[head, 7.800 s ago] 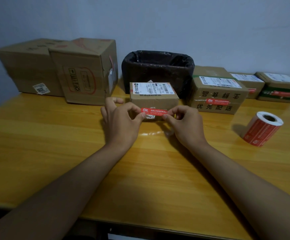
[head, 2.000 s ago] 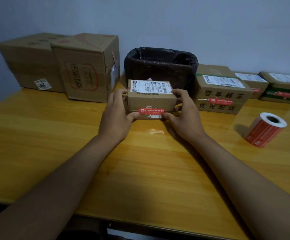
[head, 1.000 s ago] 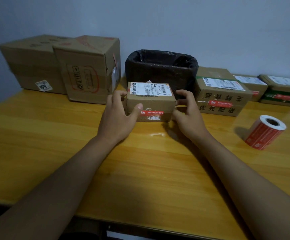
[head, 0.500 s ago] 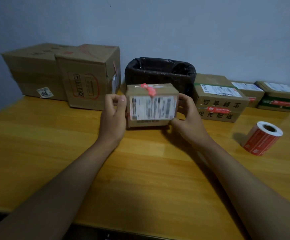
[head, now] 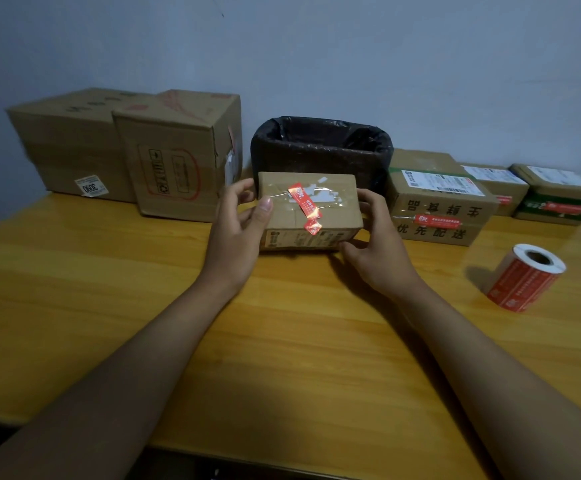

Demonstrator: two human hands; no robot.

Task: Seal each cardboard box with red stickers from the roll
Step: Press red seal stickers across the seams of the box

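Observation:
I hold a small cardboard box (head: pixel 334 211) between both hands, just above the wooden table (head: pixel 282 341). My left hand (head: pixel 239 233) grips its left end, thumb on the upper face. My right hand (head: pixel 374 244) grips its right end. The upper face carries clear tape, torn white paper and a red sticker (head: pixel 305 203) running diagonally, with a crumpled red piece (head: pixel 312 226) at its lower end. The white shipping label now faces me on the front side. The roll of red stickers (head: pixel 524 277) lies on the table at the right, untouched.
A black-lined bin (head: pixel 320 148) stands behind the held box. Two large cardboard boxes (head: pixel 174 150) sit at the back left. Three smaller boxes stand at the back right; the nearest (head: pixel 438 199) and the green-banded one (head: pixel 559 195) bear red stickers.
Both hands lifted the small box off the table and rolled it toward me. The label face turned to the front and the taped face with the red sticker came up on top.

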